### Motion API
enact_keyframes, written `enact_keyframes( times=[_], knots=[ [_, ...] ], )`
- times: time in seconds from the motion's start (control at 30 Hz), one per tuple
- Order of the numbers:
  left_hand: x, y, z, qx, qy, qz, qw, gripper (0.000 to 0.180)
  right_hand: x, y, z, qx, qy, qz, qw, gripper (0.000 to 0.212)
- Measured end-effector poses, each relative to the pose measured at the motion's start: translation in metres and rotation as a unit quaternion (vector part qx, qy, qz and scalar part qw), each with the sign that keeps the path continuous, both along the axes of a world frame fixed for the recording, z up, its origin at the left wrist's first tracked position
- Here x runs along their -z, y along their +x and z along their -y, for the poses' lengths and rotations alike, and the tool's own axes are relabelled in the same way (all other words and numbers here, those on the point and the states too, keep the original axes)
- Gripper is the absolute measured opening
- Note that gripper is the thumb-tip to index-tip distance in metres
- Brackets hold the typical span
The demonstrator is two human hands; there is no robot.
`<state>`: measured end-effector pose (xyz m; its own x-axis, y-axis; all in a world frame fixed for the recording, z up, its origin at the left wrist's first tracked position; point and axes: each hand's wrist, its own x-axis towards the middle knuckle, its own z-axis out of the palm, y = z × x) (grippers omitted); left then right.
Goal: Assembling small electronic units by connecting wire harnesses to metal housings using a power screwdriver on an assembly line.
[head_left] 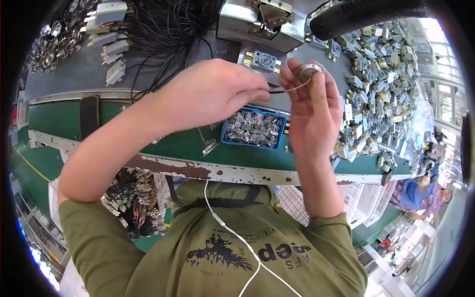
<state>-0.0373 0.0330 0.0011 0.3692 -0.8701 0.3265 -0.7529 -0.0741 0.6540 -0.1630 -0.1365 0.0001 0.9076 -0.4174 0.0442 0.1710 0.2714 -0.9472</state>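
Between the thumb and fingers of my right hand (316, 111) is a round metal disc (308, 72), raised over the bench's near part. A thin copper-coloured wire (297, 88) runs from it toward my left hand (217, 89). The left fingers are pinched together, and a thin dark piece (276, 89) sticks out from their tips; whether it is a cable end or a tool's tip I cannot tell. Just beyond both hands lies a grey block with a round ringed face and brass tabs (263, 61). Below them sits a blue tray (252, 144) of small metal parts.
A metal fixture (236, 22) stands at the back. Black cables (168, 29) and pale blocks (115, 72) lie on the left, a large heap of grey blocks (381, 84) on the right. A black hose (366, 17) hangs overhead. Another person (420, 195) is at far right.
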Motion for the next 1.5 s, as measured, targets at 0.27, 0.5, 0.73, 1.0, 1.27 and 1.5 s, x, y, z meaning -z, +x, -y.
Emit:
enact_keyframes(
  times=[0.27,0.5,0.73,1.0,1.27,1.5],
  knots=[
    [-0.016,0.021,-0.009,0.019,0.057,0.249,0.967,0.008,-0.028,0.006,0.037,-0.183,-0.146,-0.104,0.967,0.027],
    [-0.018,0.011,-0.013,0.004,0.008,0.216,0.976,0.013,-0.034,-0.006,0.024,-0.211,-0.214,-0.182,0.936,0.034],
    [-0.017,0.008,-0.006,0.033,0.055,0.227,0.972,0.019,-0.035,-0.006,0.024,-0.225,-0.348,-0.168,0.894,0.036],
    [-0.026,0.009,-0.007,0.065,0.077,0.174,0.98,0.021,-0.027,-0.005,0.048,-0.254,-0.286,-0.15,0.912,0.036],
    [-0.033,0.036,0.01,-0.01,0.067,0.022,0.997,0.041,-0.021,-0.003,0.048,-0.001,-0.397,-0.065,0.916,0.041],
    [-0.006,0.045,0.028,-0.031,0.207,0.083,0.974,0.027,-0.082,0.031,0.064,0.191,-0.378,0.255,0.869,0.049]
  ],
)
